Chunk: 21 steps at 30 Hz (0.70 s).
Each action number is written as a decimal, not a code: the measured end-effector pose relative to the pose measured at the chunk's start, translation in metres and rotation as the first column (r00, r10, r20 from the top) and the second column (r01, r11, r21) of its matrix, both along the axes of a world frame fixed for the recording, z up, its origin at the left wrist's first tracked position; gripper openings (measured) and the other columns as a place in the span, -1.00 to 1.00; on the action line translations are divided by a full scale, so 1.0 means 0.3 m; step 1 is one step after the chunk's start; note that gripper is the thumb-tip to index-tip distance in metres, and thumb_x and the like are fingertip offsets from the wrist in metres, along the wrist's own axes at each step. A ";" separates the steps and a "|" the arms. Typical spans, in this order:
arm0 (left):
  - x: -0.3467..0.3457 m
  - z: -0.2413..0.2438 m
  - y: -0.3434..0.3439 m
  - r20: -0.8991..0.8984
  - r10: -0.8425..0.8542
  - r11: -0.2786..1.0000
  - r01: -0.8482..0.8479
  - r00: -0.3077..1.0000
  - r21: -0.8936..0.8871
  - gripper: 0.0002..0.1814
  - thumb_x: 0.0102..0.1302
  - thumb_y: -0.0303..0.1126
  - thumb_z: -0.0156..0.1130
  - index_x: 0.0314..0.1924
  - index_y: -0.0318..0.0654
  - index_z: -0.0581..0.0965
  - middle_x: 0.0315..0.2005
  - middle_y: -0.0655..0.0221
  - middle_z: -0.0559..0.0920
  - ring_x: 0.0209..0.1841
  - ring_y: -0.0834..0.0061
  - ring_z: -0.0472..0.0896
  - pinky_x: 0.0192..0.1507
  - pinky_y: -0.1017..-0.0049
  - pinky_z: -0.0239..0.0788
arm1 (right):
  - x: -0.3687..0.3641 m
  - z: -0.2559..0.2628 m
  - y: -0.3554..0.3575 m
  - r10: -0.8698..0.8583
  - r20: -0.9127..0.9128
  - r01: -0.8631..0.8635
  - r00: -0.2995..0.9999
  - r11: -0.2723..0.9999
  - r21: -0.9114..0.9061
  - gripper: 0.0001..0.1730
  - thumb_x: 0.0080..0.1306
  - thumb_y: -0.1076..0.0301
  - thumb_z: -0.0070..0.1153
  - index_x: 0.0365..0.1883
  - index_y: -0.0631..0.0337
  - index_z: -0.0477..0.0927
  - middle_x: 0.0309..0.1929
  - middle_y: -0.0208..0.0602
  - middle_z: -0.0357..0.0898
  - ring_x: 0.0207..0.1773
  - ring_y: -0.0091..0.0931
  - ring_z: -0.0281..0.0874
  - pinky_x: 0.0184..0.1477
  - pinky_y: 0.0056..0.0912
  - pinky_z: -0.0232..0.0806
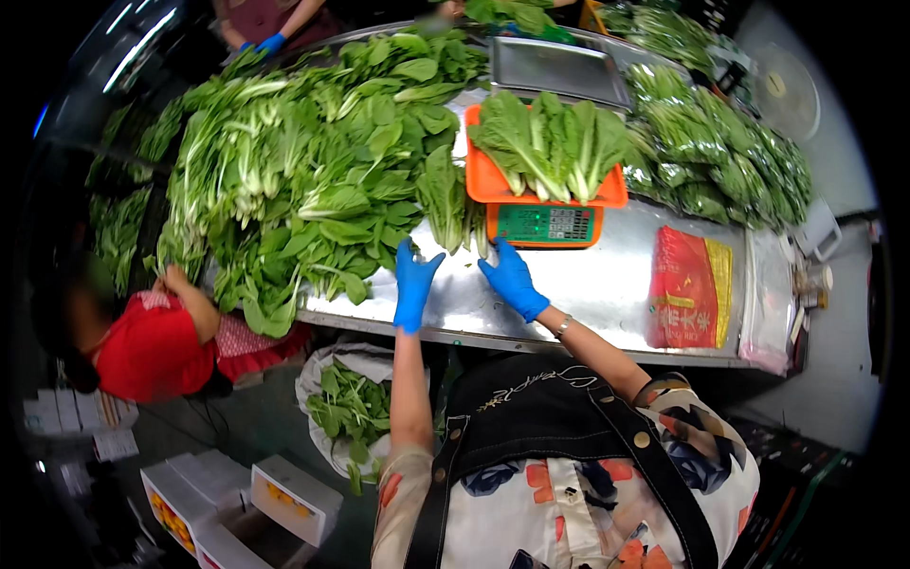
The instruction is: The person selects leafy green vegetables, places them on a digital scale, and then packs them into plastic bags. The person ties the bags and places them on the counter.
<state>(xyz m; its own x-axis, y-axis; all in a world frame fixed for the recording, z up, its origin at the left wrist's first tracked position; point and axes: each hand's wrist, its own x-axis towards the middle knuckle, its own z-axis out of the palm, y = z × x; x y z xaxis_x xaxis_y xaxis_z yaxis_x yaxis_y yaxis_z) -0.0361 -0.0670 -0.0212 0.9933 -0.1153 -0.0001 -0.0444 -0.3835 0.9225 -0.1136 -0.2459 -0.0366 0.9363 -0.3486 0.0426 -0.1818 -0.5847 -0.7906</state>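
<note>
My left hand (416,284), in a blue glove, is over the metal table with thumb and fingers spread and nothing in it. Close by is the right edge of a large heap of leafy greens (341,163). My right hand (513,279), also gloved in blue, is apart from it, thumb and fingers parted, just below the digital scale (547,225). Several heads of leafy lettuce (547,146) lie in the scale's orange tray (483,181). Between heap and scale, a loose lettuce head (444,203) rests just beyond my hands.
Bagged greens (711,142) are piled right of the scale. A red and yellow rice bag (682,288) lies near the metal table's (583,299) right end. Below its front edge stands a white sack (320,427) with leaves. A person in red (160,348) is at left; another's gloved hand (271,44) is across.
</note>
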 end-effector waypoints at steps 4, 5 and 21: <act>0.187 -0.083 -0.180 0.146 0.012 0.992 -0.030 0.989 0.121 -0.03 -0.29 -0.23 0.58 0.06 -0.58 0.23 -0.04 -0.04 0.45 -0.05 0.17 0.49 -0.03 0.37 0.34 | 0.037 0.026 0.068 -0.054 -0.065 0.058 0.996 0.996 0.070 -0.27 0.12 0.15 0.16 0.18 0.32 0.21 0.06 0.05 0.39 0.07 -0.12 0.39 0.04 -0.18 0.29; 0.179 -0.074 -0.213 0.147 0.019 0.958 -0.060 0.989 0.280 -0.05 -0.28 -0.27 0.57 0.07 -0.58 0.23 -0.05 -0.04 0.48 -0.06 0.19 0.51 -0.05 0.39 0.35 | 0.036 0.035 0.072 -0.052 -0.062 0.054 0.997 0.998 0.037 -0.26 0.12 0.16 0.15 0.19 0.32 0.19 0.06 0.06 0.39 0.07 -0.11 0.38 0.03 -0.17 0.29; 0.049 0.017 -0.034 -0.467 -0.380 0.734 -0.046 0.798 -0.677 -0.53 0.17 -0.48 0.19 0.09 -0.43 0.35 -0.09 0.24 0.53 -0.11 0.43 0.55 -0.14 0.50 0.40 | 0.052 0.150 0.098 0.197 0.020 -0.173 0.980 0.800 0.574 -0.35 0.05 0.20 0.26 0.09 0.23 0.34 -0.13 -0.12 0.54 -0.13 -0.36 0.53 -0.07 -0.37 0.35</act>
